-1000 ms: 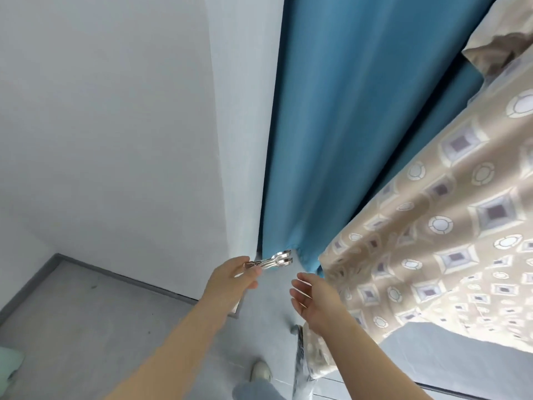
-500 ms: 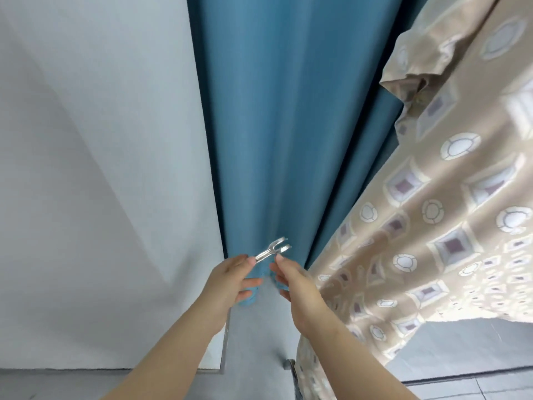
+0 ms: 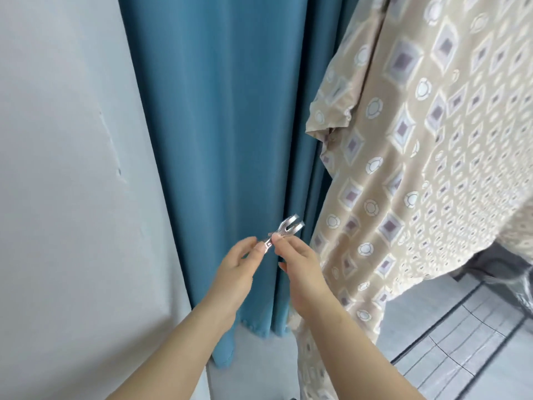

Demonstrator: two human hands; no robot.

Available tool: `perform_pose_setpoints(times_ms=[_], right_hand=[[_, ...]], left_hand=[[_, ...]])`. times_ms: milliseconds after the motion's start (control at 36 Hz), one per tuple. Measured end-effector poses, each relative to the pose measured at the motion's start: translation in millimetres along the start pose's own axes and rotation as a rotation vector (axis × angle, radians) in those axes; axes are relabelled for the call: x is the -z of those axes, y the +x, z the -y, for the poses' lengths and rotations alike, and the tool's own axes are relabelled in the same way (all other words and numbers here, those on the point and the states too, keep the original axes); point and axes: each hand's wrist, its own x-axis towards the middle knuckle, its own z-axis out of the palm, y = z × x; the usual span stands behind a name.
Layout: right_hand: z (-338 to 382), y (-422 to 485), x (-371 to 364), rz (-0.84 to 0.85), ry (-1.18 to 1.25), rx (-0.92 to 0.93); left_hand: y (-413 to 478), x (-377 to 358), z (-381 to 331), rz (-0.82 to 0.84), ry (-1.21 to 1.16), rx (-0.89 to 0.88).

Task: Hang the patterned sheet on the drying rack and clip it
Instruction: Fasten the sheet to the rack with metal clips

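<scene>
A beige patterned sheet [image 3: 427, 174] with squares and circles hangs draped on the right, its corner folded over near the top. The rack under it is hidden. A small metal clip [image 3: 285, 230] is held in front of me, its two jaws pointing up and right. My left hand [image 3: 236, 272] pinches the clip's tail end between thumb and fingers. My right hand [image 3: 300, 264] pinches the same clip just beside it, close to the sheet's left edge.
A blue curtain [image 3: 230, 125] hangs straight ahead behind the clip. A white wall [image 3: 72, 168] fills the left. Grey floor tiles and a dark track [image 3: 461, 347] show at the lower right, below the sheet.
My right hand has come up from open and apart to pinch the clip together with my left. The view has risen and turned right, so more of the sheet shows.
</scene>
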Motion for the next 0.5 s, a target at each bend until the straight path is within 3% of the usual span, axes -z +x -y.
perform_pose_setpoints(times_ms=[194,500], right_hand=[[13,-14,10,-0.096,-0.039,0.062],[68,-11,34,-0.19,0.142,0.179]], left_hand=[[-10,-5,-7,0.154,0.042,-0.049],[9,-29,-64,0.13,-0.116,-0.184]])
